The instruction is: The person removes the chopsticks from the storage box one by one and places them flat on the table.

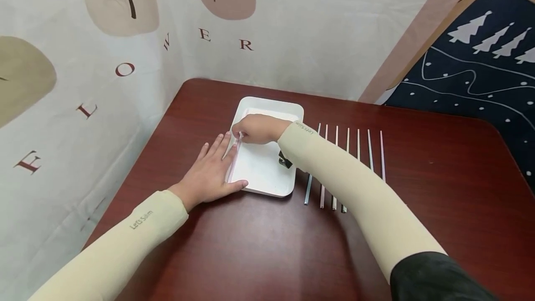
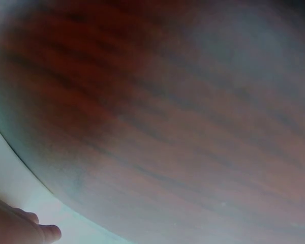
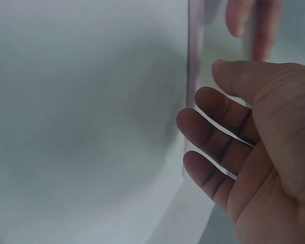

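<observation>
A white rectangular tray [image 1: 267, 175] lies on the table, with a pale pink chopstick [image 1: 233, 161] along its left inner side. My left hand [image 1: 211, 171] is spread flat across the tray's left edge, its thumb over the near rim and its fingertips close to the chopstick. My right hand [image 1: 261, 129] reaches over the tray's far left part. In the right wrist view, its fingers [image 3: 213, 132] are loosely bent beside the pink chopstick [image 3: 194, 46], and a gap shows between thumb and fingertips. The left wrist view has only some fingers and the tray's rim.
Several pastel chopsticks [image 1: 382, 152] lie in a row on the dark red table [image 1: 439, 189], right of the tray, partly under the right forearm. A small black device [image 1: 285, 159] sits beneath the right wrist. Printed curtains [image 1: 317, 36] hang behind and to the left.
</observation>
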Available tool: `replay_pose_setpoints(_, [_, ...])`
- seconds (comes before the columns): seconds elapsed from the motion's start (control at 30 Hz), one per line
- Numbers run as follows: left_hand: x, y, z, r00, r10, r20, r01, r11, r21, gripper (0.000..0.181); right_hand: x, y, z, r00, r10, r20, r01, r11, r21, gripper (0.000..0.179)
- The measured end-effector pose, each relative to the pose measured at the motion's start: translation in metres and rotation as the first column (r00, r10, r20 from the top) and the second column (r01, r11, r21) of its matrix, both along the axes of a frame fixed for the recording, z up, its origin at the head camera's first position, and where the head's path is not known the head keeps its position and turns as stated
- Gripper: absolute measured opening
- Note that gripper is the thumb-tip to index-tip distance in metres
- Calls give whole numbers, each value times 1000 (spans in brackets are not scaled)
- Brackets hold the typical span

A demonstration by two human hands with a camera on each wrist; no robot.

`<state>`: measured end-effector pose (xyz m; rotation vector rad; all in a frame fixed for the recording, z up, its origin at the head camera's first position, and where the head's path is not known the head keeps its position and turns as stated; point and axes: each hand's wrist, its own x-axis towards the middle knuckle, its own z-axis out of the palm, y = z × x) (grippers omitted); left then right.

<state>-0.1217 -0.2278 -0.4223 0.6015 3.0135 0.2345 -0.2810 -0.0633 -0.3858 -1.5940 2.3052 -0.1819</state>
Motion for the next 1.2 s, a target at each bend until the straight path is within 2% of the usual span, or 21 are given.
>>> replay_pose_setpoints(0.27, [-2,-2,-2,1000,0,11,0,1000,-4,107,-1,-7,-12,1000,-26,-1,26,1000,16,19])
replay_pose_setpoints(0.47, [-2,-1,-3,1000,-1,1,1,1000,1,106,0,-5,-15,999,-45,13,45,999,21,16])
replay_pose_setpoints(0.9, [-4,-2,-4,1000,-9,5,9,1000,5,106,3,-3,-16,995,-93,28,91,994,58,17])
replay_pose_setpoints(1.2, [-4,-1,-3,1000,-11,3,11,1000,-7,106,0,4,-12,997,-72,11,72,996,52,18])
